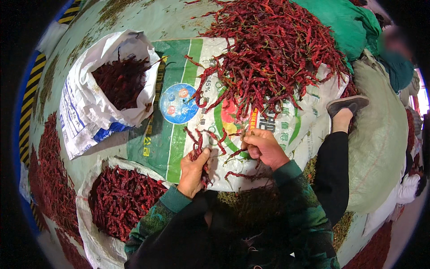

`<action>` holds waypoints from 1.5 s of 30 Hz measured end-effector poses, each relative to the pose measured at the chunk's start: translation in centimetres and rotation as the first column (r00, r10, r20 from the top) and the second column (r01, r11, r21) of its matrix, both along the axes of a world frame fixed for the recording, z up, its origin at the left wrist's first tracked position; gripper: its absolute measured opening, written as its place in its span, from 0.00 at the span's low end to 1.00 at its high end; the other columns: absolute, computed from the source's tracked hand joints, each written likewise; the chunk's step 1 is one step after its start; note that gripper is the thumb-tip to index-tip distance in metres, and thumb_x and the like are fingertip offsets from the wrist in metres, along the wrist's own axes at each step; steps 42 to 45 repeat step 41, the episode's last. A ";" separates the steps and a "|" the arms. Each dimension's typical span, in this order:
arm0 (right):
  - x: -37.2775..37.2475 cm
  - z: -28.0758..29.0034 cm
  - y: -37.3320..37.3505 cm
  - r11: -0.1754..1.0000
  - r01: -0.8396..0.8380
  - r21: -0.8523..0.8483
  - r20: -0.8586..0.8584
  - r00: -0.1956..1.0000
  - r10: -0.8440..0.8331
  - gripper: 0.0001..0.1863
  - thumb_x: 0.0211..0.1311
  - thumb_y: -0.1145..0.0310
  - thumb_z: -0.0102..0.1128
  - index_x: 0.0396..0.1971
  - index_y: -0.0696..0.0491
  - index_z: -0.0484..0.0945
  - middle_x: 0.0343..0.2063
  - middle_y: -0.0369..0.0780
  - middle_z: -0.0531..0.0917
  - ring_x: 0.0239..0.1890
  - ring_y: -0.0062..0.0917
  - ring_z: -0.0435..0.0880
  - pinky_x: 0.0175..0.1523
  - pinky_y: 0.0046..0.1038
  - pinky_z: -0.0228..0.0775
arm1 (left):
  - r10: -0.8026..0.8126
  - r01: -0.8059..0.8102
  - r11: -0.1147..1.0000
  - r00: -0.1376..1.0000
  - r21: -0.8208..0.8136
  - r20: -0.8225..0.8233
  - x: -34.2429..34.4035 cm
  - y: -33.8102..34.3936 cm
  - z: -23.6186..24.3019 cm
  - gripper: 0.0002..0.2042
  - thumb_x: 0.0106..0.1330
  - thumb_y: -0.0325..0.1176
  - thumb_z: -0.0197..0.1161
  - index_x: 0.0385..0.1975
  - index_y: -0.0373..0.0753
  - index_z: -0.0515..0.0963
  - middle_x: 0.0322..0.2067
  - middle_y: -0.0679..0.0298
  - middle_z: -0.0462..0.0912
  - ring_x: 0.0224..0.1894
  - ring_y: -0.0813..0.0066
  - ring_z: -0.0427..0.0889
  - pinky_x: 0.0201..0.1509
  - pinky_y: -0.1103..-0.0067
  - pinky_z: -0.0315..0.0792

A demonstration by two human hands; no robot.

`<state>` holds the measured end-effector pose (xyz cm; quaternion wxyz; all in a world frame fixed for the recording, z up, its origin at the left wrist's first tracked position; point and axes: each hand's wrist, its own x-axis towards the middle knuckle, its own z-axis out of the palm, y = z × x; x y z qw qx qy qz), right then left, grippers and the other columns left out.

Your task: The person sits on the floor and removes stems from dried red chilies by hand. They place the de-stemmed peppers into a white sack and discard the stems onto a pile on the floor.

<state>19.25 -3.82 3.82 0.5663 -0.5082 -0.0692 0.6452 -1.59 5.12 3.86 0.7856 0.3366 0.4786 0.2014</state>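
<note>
Several wrinkled dried red chillies stick out above and below my left hand, whose fingers are wrapped round them. To its right, my right hand is closed in a pinch at the stem end of a dried chilli; its fingers partly hide the grip. Between the hands a curved chilli shows, and I cannot tell which hand it touches. Below them a single chilli lies on the flattened printed sack. Just beyond my hands rises a big heap of dried red chillies.
An upright white sack with dark red chillies stands at the left. Nearer, another open sack holds red chillies. A full pale sack lies at the right, beside a dark-trousered leg with a dark shoe. Chillies cover floor at far left.
</note>
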 end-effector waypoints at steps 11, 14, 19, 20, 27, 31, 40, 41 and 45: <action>-6.8 -0.5 -1.6 0.910 -0.413 -0.047 0.794 0.538 0.285 0.09 0.46 0.69 0.55 0.20 0.60 0.70 0.17 0.51 0.73 0.22 0.46 0.74 0.28 0.40 0.62 | -0.230 0.231 0.973 0.971 0.001 -0.062 -0.2 -1.6 -1.1 0.06 0.59 0.30 0.63 0.32 0.34 0.79 0.21 0.70 0.77 0.18 0.87 0.69 0.21 0.87 0.62; -8.0 -1.7 -2.5 0.930 -0.368 0.011 0.787 0.576 0.219 0.08 0.48 0.70 0.55 0.20 0.60 0.70 0.18 0.51 0.74 0.24 0.46 0.75 0.28 0.40 0.62 | -0.239 0.236 0.970 0.970 -0.048 -0.048 -0.8 -2.1 -1.5 0.05 0.59 0.30 0.63 0.30 0.35 0.78 0.21 0.70 0.77 0.18 0.86 0.69 0.22 0.86 0.63; -8.7 -2.2 -3.3 0.954 -0.295 0.048 0.802 0.580 0.139 0.07 0.50 0.70 0.54 0.21 0.59 0.70 0.18 0.50 0.73 0.24 0.46 0.74 0.28 0.39 0.63 | -0.244 0.247 0.969 0.966 0.030 -0.087 -0.9 -2.6 -2.3 0.05 0.60 0.30 0.62 0.27 0.34 0.77 0.18 0.71 0.75 0.18 0.86 0.68 0.21 0.86 0.61; -8.9 -2.3 -3.3 0.963 -0.264 0.058 0.811 0.575 0.109 0.07 0.50 0.71 0.54 0.21 0.59 0.70 0.18 0.50 0.73 0.24 0.46 0.74 0.28 0.39 0.63 | -0.252 0.262 0.961 0.961 0.084 -0.116 -0.9 -2.7 -2.4 0.06 0.60 0.30 0.62 0.26 0.34 0.77 0.17 0.72 0.74 0.17 0.85 0.67 0.20 0.85 0.60; -9.5 -5.5 -2.9 0.999 -0.009 0.033 0.899 0.437 -0.025 0.08 0.48 0.71 0.56 0.19 0.59 0.69 0.15 0.45 0.75 0.19 0.36 0.74 0.26 0.33 0.64 | -0.279 0.452 0.556 0.892 0.698 -0.355 -0.2 -3.1 1.7 0.07 0.59 0.29 0.62 0.23 0.32 0.76 0.15 0.67 0.69 0.19 0.83 0.64 0.21 0.79 0.60; -6.0 -5.6 -3.8 0.976 0.124 -0.177 0.680 0.733 0.030 0.06 0.51 0.72 0.55 0.25 0.59 0.76 0.18 0.41 0.77 0.21 0.20 0.72 0.26 0.26 0.63 | -0.323 0.409 0.853 0.902 0.324 -0.287 -1.0 -1.0 2.1 0.07 0.58 0.29 0.63 0.31 0.31 0.78 0.20 0.70 0.76 0.22 0.86 0.68 0.24 0.84 0.64; -5.0 -3.9 3.0 0.977 -0.184 0.104 0.904 0.427 -0.015 0.06 0.51 0.75 0.53 0.30 0.55 0.78 0.19 0.44 0.78 0.20 0.26 0.75 0.26 0.30 0.67 | -0.024 0.049 0.990 0.982 0.130 -0.186 -3.7 1.1 -3.4 0.11 0.55 0.25 0.66 0.37 0.32 0.77 0.27 0.70 0.79 0.27 0.88 0.73 0.30 0.88 0.68; -5.0 -3.9 3.2 0.977 -0.186 0.108 0.903 0.429 -0.018 0.06 0.51 0.75 0.53 0.30 0.55 0.78 0.19 0.44 0.78 0.20 0.26 0.75 0.26 0.30 0.67 | -0.061 0.092 0.986 0.974 0.138 -0.216 -4.6 1.6 -3.5 0.14 0.56 0.29 0.66 0.41 0.33 0.77 0.30 0.68 0.80 0.28 0.89 0.73 0.31 0.89 0.68; -5.0 -3.9 3.2 0.977 -0.186 0.108 0.903 0.429 -0.018 0.06 0.51 0.75 0.53 0.30 0.55 0.78 0.19 0.44 0.78 0.20 0.26 0.75 0.26 0.30 0.67 | -0.061 0.092 0.986 0.974 0.138 -0.216 -4.6 1.6 -3.5 0.14 0.56 0.29 0.66 0.41 0.33 0.77 0.30 0.68 0.80 0.28 0.89 0.73 0.31 0.89 0.68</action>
